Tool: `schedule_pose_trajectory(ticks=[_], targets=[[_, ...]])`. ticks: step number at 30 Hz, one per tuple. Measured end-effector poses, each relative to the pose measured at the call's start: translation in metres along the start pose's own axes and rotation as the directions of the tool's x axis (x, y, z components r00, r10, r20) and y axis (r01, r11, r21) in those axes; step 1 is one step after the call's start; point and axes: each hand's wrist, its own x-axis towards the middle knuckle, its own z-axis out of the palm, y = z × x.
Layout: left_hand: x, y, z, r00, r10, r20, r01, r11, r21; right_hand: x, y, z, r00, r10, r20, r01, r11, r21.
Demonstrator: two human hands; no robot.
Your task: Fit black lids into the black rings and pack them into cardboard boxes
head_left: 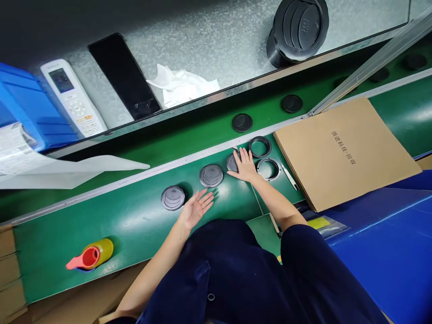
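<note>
My right hand point(245, 165) lies spread over a dark round air vent point(232, 163), covering its right part; whether the fingers press on it I cannot tell. My left hand point(196, 209) is palm up with fingers apart, holding nothing. It hovers just right of another round louvred vent point(173, 198), below a third vent point(211, 175). Beside my right hand are two black rings, an upper one point(260, 146) and a lower one point(269, 169) with small holes round its rim. A white pen-like tool point(289, 176) lies to their right.
Cardboard sheets point(347, 153) cover the bench's right side. Yellow and red tape rolls point(103, 249) stand front left. Beyond a white rail, more black discs point(242, 122) lie on a green strip. A shelf above holds a remote point(72, 96), a phone point(124, 74), tissue point(184, 85) and vents point(299, 31).
</note>
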Motion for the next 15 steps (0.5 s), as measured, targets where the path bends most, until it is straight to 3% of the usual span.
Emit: schedule_pose_trajectory(ticks=[4,8,11,13,14,15], targets=[[0.004,0.006,-0.010,0.997,-0.039,-0.070,0.038,0.999,-0.016,0.008,-0.023,-0.001,0.987,-0.043,-0.156,0.054,0.996,0.071],[0.008,0.014,-0.012,0.989,-0.053,-0.141,0.048,0.998,-0.035,0.019,-0.032,0.017,0.996,-0.049,-0.070,0.062,0.977,0.206],[0.011,0.020,-0.010,0.987,-0.049,-0.151,0.041,0.998,-0.050,0.054,-0.015,0.011,0.995,-0.034,-0.094,0.060,0.957,0.284],[0.013,0.022,-0.008,0.985,-0.043,-0.165,0.039,0.999,-0.027,0.095,0.010,-0.011,0.975,0.126,-0.185,-0.058,0.941,0.334],[0.014,0.023,-0.008,0.984,-0.042,-0.174,0.041,0.999,-0.010,0.117,0.024,-0.025,0.938,0.261,-0.230,-0.156,0.907,0.391],[0.014,0.023,-0.007,0.982,-0.039,-0.187,0.041,0.999,0.006,0.139,0.038,-0.039,0.861,0.443,-0.249,-0.273,0.816,0.509]])
